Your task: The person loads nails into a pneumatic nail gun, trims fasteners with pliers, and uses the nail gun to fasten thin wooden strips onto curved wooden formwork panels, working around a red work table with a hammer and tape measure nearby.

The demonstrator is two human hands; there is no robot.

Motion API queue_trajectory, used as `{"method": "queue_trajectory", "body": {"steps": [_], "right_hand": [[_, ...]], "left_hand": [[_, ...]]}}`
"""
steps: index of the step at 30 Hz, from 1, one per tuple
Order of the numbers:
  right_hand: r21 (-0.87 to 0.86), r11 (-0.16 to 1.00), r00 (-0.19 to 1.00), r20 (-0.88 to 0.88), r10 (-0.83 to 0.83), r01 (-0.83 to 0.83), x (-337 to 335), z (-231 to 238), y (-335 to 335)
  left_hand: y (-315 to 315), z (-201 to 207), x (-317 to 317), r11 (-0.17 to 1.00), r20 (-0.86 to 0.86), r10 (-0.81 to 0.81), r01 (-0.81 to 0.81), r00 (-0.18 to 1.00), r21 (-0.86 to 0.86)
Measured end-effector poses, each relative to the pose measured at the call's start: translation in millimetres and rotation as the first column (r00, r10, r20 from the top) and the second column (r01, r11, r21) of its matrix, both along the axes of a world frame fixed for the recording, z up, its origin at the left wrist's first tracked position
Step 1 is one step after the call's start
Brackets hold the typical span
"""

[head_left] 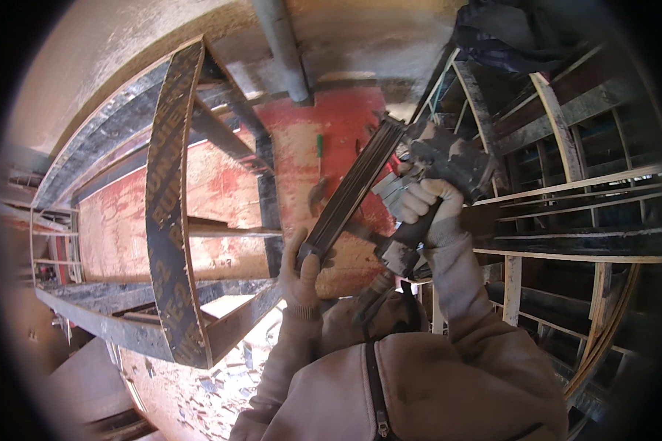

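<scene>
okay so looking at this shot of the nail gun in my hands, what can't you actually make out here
Head view:
- Nail gun nose: hidden behind the right hand and gun body.
- Left hand fingertips: wrapped behind the magazine.
- Trigger finger: covered by the glove and grip, so pressing or not is unclear.
- Green-handled tool on the red board: too small to identify.
- Picture rim: dark and bent by the fisheye.

Open space lies left of the left hand (301,275) gripping the nail gun (412,184) magazine. Timber frame (173,213) blocks farther left; wooden slats (581,191) obstruct passage right of the right hand (426,206).
</scene>
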State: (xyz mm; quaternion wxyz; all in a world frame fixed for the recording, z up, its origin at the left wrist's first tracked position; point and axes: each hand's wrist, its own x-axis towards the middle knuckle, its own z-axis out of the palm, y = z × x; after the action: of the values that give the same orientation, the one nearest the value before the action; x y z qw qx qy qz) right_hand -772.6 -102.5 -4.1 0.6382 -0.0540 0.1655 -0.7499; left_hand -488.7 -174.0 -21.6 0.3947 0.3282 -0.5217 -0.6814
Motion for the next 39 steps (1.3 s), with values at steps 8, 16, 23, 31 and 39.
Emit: {"method": "queue_trajectory", "body": {"steps": [8,16,23,31,39], "right_hand": [[-0.013,1.0,0.998,0.059,-0.027,0.027,8.1,1.1,-1.6],[0.097,0.986,0.644,-0.765,-0.015,0.137,54.9,-25.4,-16.9],[0.432,0.882,-0.193,-0.897,0.398,-0.189,127.5,-50.3,3.5],[0.368,0.905,-0.013,-0.927,0.374,-0.215,116.0,-143.8,-12.3],[0.685,0.354,-0.128,-0.359,0.925,0.637,30.8,-262.3,-146.1]], "left_hand": [[-5.3,-7.5,9.7,0.997,0.297,-0.007,-0.015,0.955,0.07],[-56.9,26.0,-17.4,0.993,0.263,0.047,-0.015,0.964,-0.12],[-56.1,34.3,-19.0,0.936,0.4,-0.255,0.121,0.88,0.331],[-53.0,-21.6,17.7,0.927,0.7,-0.272,-0.016,0.661,0.375],[-48.1,-8.9,5.0,0.912,0.578,-0.268,0.01,0.771,0.41]]}}
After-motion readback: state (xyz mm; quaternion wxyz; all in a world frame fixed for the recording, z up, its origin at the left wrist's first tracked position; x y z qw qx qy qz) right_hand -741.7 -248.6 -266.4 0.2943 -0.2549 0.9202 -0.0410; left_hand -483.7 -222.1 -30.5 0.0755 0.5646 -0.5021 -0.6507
